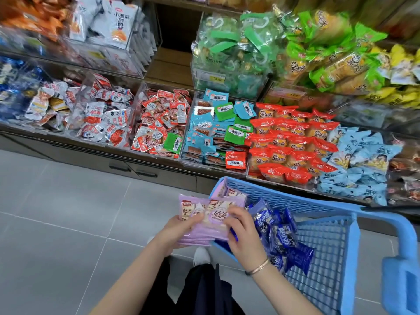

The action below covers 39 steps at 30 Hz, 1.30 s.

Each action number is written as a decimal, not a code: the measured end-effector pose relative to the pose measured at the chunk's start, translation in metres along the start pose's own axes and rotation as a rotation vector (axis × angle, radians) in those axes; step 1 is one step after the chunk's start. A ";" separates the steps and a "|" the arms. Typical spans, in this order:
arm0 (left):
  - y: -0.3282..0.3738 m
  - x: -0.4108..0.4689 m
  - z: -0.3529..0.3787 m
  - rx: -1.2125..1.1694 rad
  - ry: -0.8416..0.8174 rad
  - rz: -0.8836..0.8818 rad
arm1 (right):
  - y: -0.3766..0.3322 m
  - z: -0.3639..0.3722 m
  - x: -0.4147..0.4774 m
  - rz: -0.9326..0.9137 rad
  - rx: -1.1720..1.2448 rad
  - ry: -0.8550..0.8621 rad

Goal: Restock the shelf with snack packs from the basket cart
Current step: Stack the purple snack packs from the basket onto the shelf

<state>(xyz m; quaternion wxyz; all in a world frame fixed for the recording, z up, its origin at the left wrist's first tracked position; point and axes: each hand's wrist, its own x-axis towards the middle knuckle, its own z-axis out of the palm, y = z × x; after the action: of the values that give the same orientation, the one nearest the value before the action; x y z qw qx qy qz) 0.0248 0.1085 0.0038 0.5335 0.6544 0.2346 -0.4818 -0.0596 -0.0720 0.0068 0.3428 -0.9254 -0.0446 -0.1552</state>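
The left hand (179,228) and right hand (244,233) gripped stacked lilac plastic snack packs (211,215), hiding their lower edges. The blue mesh basket cart (295,202) ran off-frame.

The snack packs (205,223) are lilac, with white panels speckled brown and red logos. The basket cart (325,242) is sky blue, its walls a grid mesh. The wrapped snacks (283,238) are dark blue with white and black print. The floor (56,212) is pale grey tile. The bracelet (258,268) is rose gold
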 end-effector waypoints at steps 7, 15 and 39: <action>0.003 -0.002 -0.004 -0.053 0.048 0.037 | -0.005 0.004 0.005 0.253 0.163 -0.026; 0.020 -0.008 -0.010 -0.092 0.266 0.283 | -0.022 0.012 0.041 1.105 0.997 -0.246; 0.195 0.007 -0.314 0.086 0.492 0.648 | -0.092 0.137 0.279 1.095 1.197 0.198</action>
<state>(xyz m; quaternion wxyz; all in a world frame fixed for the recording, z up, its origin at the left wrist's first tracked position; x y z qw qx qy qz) 0.3079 0.3348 0.0790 0.5577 0.8119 0.1164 -0.1274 0.2227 0.0799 0.0545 0.8086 -0.4582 0.3692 0.0036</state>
